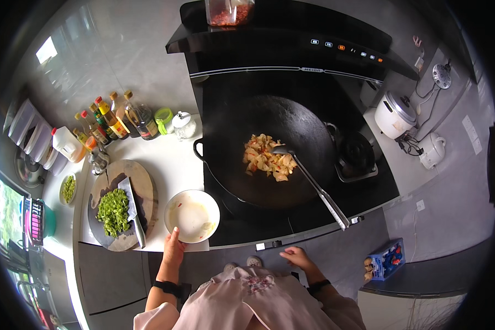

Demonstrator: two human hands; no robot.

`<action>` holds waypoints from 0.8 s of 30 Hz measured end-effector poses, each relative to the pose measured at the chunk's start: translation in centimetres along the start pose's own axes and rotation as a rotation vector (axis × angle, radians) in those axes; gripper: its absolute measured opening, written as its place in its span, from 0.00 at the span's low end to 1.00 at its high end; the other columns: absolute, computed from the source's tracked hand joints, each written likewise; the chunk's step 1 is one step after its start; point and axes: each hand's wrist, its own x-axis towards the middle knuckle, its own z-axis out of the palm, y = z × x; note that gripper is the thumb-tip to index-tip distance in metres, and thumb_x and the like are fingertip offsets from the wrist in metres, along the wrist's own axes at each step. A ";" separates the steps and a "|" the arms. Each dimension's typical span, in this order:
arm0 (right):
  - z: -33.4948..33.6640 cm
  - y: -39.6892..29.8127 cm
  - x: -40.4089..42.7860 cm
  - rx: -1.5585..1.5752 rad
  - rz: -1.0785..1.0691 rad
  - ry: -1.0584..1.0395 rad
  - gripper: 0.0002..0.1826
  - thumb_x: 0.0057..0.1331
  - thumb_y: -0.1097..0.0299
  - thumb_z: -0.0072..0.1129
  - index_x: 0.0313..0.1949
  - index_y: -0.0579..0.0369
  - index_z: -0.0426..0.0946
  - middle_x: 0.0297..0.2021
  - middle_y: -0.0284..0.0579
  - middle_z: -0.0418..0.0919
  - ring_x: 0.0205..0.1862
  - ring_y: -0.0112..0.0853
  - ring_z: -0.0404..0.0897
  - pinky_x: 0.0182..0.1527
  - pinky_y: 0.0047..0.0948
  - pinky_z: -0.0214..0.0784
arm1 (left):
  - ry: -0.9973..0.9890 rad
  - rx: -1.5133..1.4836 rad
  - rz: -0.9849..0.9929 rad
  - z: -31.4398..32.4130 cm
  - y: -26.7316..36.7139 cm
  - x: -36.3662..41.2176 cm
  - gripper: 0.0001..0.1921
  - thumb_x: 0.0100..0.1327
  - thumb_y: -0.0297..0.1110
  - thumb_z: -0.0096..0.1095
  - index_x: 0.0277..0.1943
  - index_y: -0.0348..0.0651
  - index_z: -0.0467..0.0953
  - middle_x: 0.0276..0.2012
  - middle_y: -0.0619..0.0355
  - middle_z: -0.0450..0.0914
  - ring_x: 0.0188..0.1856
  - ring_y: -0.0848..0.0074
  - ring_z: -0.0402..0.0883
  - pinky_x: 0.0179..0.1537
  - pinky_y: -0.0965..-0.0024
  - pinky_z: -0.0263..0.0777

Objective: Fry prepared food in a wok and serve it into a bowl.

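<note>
My left hand (174, 247) grips the near rim of a white bowl (189, 216), thumb over the edge. The bowl is at the counter's edge beside the hob, with wet residue and a few red bits inside. My right hand (299, 258) hangs in front of the hob, holding nothing, fingers loosely bent. Beyond it, a large black wok (309, 119) contains pale sliced pieces (268, 159) mixed with red bits. A metal spatula (315, 181) rests in the wok, its handle reaching over the near right rim.
Left of the bowl, a round wooden chopping board (146, 189) bears chopped green peppers (113, 212) and a cleaver (128, 200). Sauce bottles (109, 117) line the wall. A range hood (272, 45) overhangs the hob; a rice cooker (395, 114) stands right.
</note>
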 end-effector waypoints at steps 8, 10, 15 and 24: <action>3.2 -2.1 2.0 -0.394 -0.152 0.374 0.30 0.43 0.42 0.65 0.26 0.60 0.69 0.23 0.43 0.76 0.25 0.33 0.76 0.28 0.29 0.67 | 0.008 -0.009 0.014 0.5 0.3 -0.3 0.20 0.61 0.43 0.53 0.49 0.37 0.67 0.45 0.56 0.74 0.45 0.73 0.75 0.44 0.71 0.70; 3.8 -4.2 1.2 -0.461 -0.107 0.361 0.30 0.43 0.40 0.63 0.25 0.59 0.68 0.23 0.42 0.76 0.25 0.35 0.75 0.29 0.31 0.67 | 0.003 -0.005 0.014 0.2 0.3 -0.3 0.19 0.61 0.42 0.53 0.49 0.37 0.67 0.45 0.56 0.74 0.45 0.73 0.74 0.45 0.70 0.69; 4.6 -4.3 1.7 -0.606 -0.026 0.525 0.32 0.43 0.38 0.59 0.32 0.56 0.72 0.28 0.42 0.78 0.33 0.40 0.77 0.35 0.37 0.69 | -0.018 -0.008 0.007 -0.2 -0.2 -0.1 0.20 0.61 0.42 0.53 0.49 0.37 0.67 0.45 0.57 0.74 0.46 0.73 0.74 0.46 0.70 0.69; 3.7 -3.1 2.7 -0.073 0.039 0.248 0.24 0.47 0.49 0.65 0.32 0.56 0.71 0.25 0.40 0.77 0.23 0.30 0.77 0.24 0.27 0.69 | -0.010 -0.012 0.006 -0.1 -0.2 -0.1 0.18 0.60 0.43 0.55 0.48 0.41 0.69 0.42 0.60 0.75 0.42 0.77 0.75 0.38 0.76 0.70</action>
